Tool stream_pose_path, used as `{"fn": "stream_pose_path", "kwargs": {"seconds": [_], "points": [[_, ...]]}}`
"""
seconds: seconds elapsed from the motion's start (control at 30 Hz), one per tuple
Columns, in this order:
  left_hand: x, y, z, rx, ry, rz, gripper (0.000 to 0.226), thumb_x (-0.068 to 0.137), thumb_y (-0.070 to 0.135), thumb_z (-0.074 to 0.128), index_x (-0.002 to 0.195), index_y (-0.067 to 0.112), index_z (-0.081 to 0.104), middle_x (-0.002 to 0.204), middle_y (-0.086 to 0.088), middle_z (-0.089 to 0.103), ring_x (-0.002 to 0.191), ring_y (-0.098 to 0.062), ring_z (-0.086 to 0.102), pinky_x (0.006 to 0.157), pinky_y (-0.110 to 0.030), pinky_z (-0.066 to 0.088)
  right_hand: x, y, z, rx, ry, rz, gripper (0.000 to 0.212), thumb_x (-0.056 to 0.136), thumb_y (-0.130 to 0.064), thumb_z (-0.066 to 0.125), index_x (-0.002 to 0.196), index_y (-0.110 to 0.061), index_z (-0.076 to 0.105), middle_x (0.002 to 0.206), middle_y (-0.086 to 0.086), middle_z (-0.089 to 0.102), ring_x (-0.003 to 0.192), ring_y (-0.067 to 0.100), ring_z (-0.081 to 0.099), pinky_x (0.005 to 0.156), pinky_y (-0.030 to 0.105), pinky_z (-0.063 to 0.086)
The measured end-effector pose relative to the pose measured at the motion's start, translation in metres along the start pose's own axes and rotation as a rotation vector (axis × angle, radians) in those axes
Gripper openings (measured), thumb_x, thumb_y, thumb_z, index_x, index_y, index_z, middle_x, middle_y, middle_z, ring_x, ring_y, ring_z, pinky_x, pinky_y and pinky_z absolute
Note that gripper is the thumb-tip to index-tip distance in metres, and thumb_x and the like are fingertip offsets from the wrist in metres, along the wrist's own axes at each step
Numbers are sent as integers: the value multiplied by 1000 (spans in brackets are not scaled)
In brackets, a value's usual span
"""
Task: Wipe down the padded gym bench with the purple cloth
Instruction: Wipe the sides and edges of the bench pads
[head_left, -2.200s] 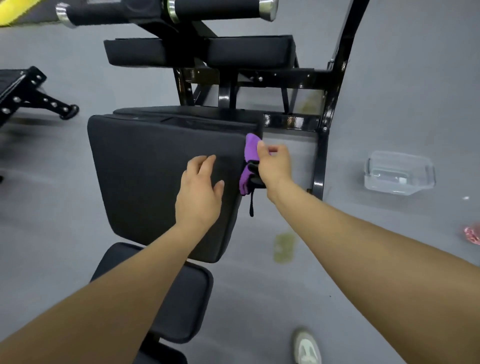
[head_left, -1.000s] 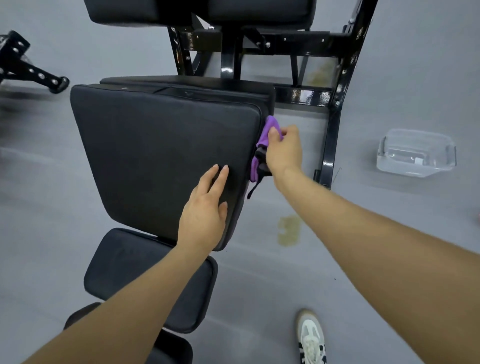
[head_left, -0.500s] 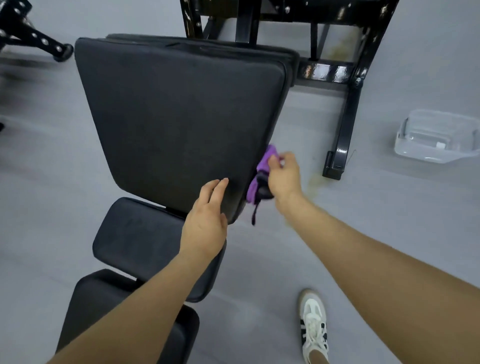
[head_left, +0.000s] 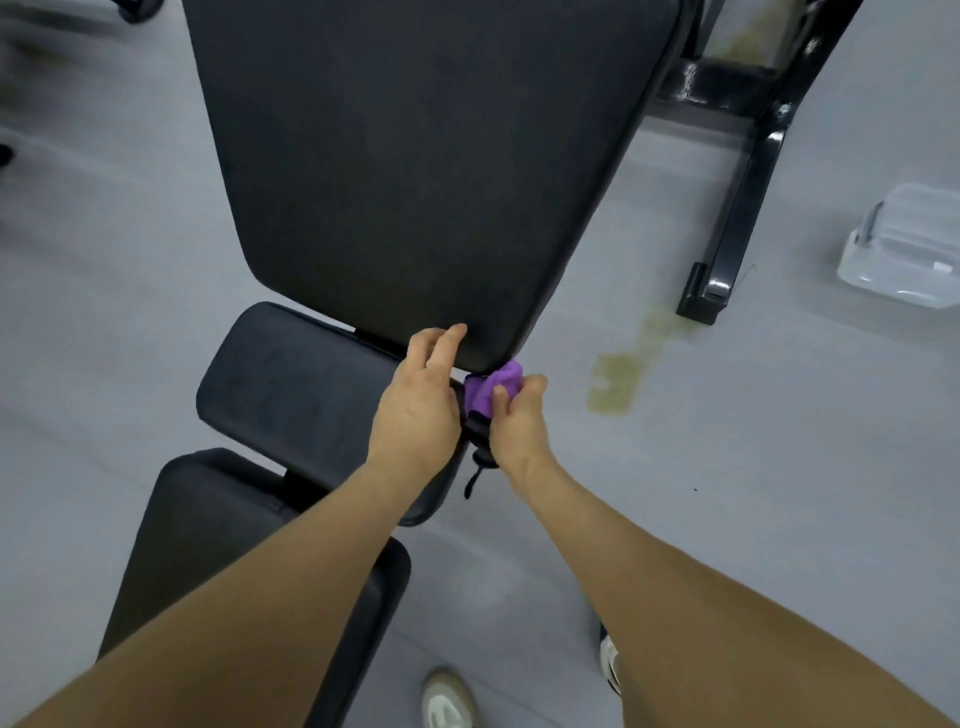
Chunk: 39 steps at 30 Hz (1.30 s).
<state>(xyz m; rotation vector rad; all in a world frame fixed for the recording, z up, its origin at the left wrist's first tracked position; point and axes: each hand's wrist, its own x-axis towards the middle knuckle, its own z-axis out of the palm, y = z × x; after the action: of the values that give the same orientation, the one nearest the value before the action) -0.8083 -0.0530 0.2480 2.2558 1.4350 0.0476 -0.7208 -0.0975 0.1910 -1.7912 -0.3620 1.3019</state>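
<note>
Your right hand (head_left: 519, 421) has a pinching grip on the purple cloth (head_left: 493, 387), bunched under the bench (head_left: 415, 156) back pad's near right corner; your left hand (head_left: 415, 410) rests open-fingered on that pad's near edge.

The black padded gym bench (head_left: 415, 171) is showing a matt, faintly grained vinyl-like skin. The crumpled purple cloth (head_left: 491, 387) is looking soft and matt. The black metal frame (head_left: 737, 228) is gleaming glossy; the clear plastic container (head_left: 901, 260) is looking smooth.
</note>
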Motion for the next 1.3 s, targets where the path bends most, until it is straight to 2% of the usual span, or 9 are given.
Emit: {"fn": "stream_pose_path", "kwargs": {"seconds": [0.07,0.2,0.3,0.47,0.6,0.7,0.9,1.03,1.3], "points": [[-8,-4,-3,9,-18,-1,61,89,0,45,144,22,29,143,3,30,95,-20,54,68,-30,44,-4,0,-6,-110,-19,-2,8,101,-19,30,94,-17,30,91,6,50,74,18,51,62,32,46],[-20,-10,-23,44,-27,-55,56,92,4,44,143,22,30,143,2,30,112,-20,48,75,-29,44,-22,-10,-25,-394,-171,18,13,100,-24,35,98,-11,34,94,15,56,68,29,57,53,28,50],[-20,-2,-48,44,-23,-75,53,92,4,45,141,19,33,141,-1,33,117,-24,46,83,-36,47,-34,-42,-37,-527,-219,-33,14,98,-30,41,100,-16,39,99,12,60,80,35,63,69,42,53],[4,32,-97,-37,79,-113,50,93,2,42,141,14,35,142,-4,33,113,-24,50,77,-30,42,-36,-145,-54,-533,-164,-292,21,92,-32,54,102,-14,54,98,3,59,87,21,57,77,35,48],[18,57,-130,-112,184,-185,49,94,6,45,141,15,35,142,-3,32,113,-22,51,76,-26,37,-37,-218,-65,-490,-135,-449,17,90,-34,58,95,-18,55,88,-6,58,76,10,55,59,19,40],[23,67,-150,-151,237,-208,48,94,8,46,140,15,35,142,-2,33,113,-22,51,79,-28,40,-42,-260,-70,-460,-100,-567,18,88,-34,61,97,-20,55,86,-12,56,73,0,53,55,9,38],[50,58,-188,-191,315,-222,48,95,11,47,141,17,34,143,-1,31,113,-23,52,91,-38,47,-37,-335,-55,-407,-7,-749,19,89,-28,61,104,-23,51,94,-14,53,86,5,55,75,23,48],[80,37,-195,-203,317,-230,48,95,13,48,140,18,35,143,1,32,117,-22,49,93,-40,47,-12,-364,-35,-472,72,-839,27,87,-27,64,109,-20,50,101,-8,52,95,12,54,78,27,47],[156,-8,-219,-173,325,-189,48,95,18,50,140,17,35,145,0,32,127,-21,43,98,-33,41,59,-400,23,-599,163,-855,27,86,-28,65,108,-17,54,104,-3,59,99,19,56,87,40,49]]}}
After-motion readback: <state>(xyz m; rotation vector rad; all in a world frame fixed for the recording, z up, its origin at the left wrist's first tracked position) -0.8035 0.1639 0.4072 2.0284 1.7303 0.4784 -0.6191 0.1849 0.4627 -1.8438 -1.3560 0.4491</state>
